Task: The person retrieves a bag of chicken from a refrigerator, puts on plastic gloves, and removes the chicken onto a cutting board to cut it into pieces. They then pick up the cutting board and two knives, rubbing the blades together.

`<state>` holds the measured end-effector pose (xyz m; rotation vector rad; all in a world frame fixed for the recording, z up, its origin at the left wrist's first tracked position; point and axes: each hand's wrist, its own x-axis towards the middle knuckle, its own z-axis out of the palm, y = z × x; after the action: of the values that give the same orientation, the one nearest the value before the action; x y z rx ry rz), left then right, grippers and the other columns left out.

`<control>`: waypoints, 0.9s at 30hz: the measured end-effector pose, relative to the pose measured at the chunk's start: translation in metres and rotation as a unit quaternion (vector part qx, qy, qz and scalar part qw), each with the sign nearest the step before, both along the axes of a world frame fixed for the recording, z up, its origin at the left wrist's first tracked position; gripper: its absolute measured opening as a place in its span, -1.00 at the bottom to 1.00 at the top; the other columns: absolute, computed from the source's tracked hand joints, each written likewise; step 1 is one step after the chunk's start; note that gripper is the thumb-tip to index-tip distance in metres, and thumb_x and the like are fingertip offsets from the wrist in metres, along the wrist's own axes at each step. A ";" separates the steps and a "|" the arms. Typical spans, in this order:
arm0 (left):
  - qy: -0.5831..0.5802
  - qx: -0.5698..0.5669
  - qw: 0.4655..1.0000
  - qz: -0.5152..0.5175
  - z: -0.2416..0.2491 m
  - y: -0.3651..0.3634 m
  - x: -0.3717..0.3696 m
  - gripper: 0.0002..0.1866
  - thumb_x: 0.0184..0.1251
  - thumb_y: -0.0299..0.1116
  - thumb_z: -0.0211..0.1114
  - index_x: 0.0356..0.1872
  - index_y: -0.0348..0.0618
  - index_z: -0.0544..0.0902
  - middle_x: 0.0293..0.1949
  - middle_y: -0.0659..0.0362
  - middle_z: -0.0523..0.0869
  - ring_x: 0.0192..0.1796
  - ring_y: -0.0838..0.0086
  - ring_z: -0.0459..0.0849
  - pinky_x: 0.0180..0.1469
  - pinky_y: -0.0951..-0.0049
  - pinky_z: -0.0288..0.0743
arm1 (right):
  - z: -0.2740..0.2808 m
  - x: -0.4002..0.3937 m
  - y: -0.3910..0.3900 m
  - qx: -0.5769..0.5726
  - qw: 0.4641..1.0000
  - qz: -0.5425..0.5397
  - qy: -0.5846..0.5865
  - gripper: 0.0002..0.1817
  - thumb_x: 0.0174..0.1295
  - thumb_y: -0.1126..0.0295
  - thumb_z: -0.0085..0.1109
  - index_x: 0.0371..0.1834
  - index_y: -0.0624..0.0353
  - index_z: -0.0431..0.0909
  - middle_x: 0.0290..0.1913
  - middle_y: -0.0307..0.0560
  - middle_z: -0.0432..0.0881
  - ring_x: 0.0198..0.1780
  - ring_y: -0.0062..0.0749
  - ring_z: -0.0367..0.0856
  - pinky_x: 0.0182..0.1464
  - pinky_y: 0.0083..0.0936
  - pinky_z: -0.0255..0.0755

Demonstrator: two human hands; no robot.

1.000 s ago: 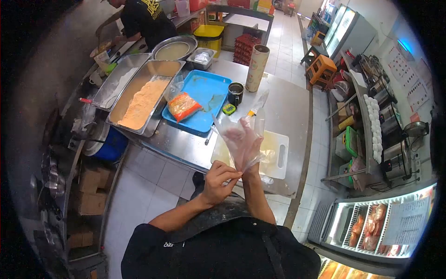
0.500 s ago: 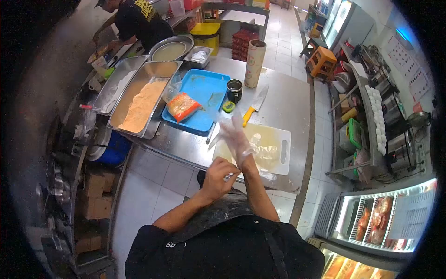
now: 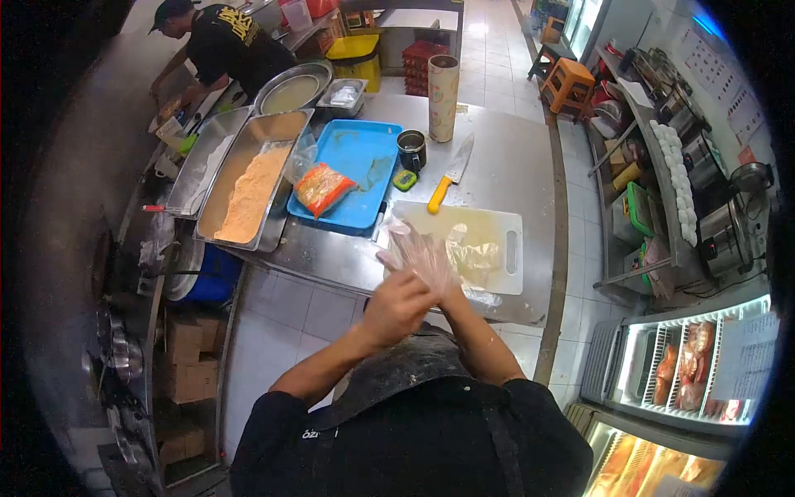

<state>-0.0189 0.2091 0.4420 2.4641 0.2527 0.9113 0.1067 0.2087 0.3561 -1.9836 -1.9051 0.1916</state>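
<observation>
My right hand (image 3: 424, 258) wears a thin clear disposable glove and is held over the left part of the white cutting board (image 3: 490, 222), fingers extended. At its wrist, my bare left hand (image 3: 401, 308) is closed on the glove's edge. Another clear plastic piece (image 3: 472, 255), which looks like a second glove, lies on the board. Beyond the board rests a knife (image 3: 451, 176) with a yellow handle, its blade pointing away.
A blue tray (image 3: 377, 145) holds an orange-and-clear packet (image 3: 325, 189). Left of it stands a metal pan of orange crumbs (image 3: 258, 195). A black mug (image 3: 411, 151), a small green device (image 3: 405, 180) and a patterned roll (image 3: 443, 99) stand beyond. Another person (image 3: 228, 41) works at far left.
My gloved right hand has lowered and tilted leftward. My left hand has shifted from below the wrist up onto the glove's edge. The view has moved slightly.
</observation>
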 end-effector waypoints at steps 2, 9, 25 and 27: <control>-0.010 -0.026 1.000 0.003 -0.002 -0.013 0.005 -0.87 -0.07 -0.53 0.38 -0.42 -0.19 0.67 -0.46 0.15 0.60 -0.35 0.26 0.55 -0.24 0.29 0.44 | -0.006 -0.002 -0.006 -0.028 0.997 -0.058 0.042 -0.27 0.19 -0.26 -0.13 0.31 -0.04 0.32 0.46 0.13 -0.03 0.42 0.21 -0.01 0.28 0.31 -0.11; -0.051 -0.076 0.986 0.137 -0.017 -0.010 -0.014 -0.70 -0.07 -0.51 0.39 -0.22 -0.19 0.61 -0.30 0.09 0.61 -0.27 0.30 0.57 -0.21 0.39 0.44 | 0.026 0.009 -0.012 0.118 0.979 -0.163 0.021 -0.07 0.12 -0.28 -0.05 0.47 -0.04 -0.07 0.47 0.26 -0.15 0.42 0.40 -0.17 0.31 0.33 -0.29; 0.068 -0.166 0.972 0.154 -0.060 -0.017 -0.001 -0.86 0.12 -0.42 0.15 -0.52 -0.28 0.51 -0.56 -0.10 0.52 -0.45 -0.01 0.53 -0.40 0.16 0.37 | 0.015 -0.004 -0.001 0.263 0.912 -0.096 0.300 -0.18 0.39 0.01 -0.20 0.46 0.28 -0.37 0.44 0.19 0.01 0.37 -0.05 0.16 0.34 -0.35 0.06; 0.085 -0.152 0.974 0.142 -0.049 -0.017 0.005 -0.86 0.12 -0.41 0.15 -0.53 -0.27 0.51 -0.56 -0.09 0.52 -0.44 -0.01 0.53 -0.39 0.14 0.37 | -0.003 0.006 0.004 0.274 0.882 -0.040 0.382 -0.20 0.40 -0.04 -0.27 0.47 0.23 -0.37 0.45 0.15 -0.02 0.37 -0.07 0.16 0.34 -0.32 0.08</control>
<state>-0.0142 0.1924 0.3932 2.2515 0.7618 0.7093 0.1129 0.2127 0.3535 -1.3116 -1.1845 0.3124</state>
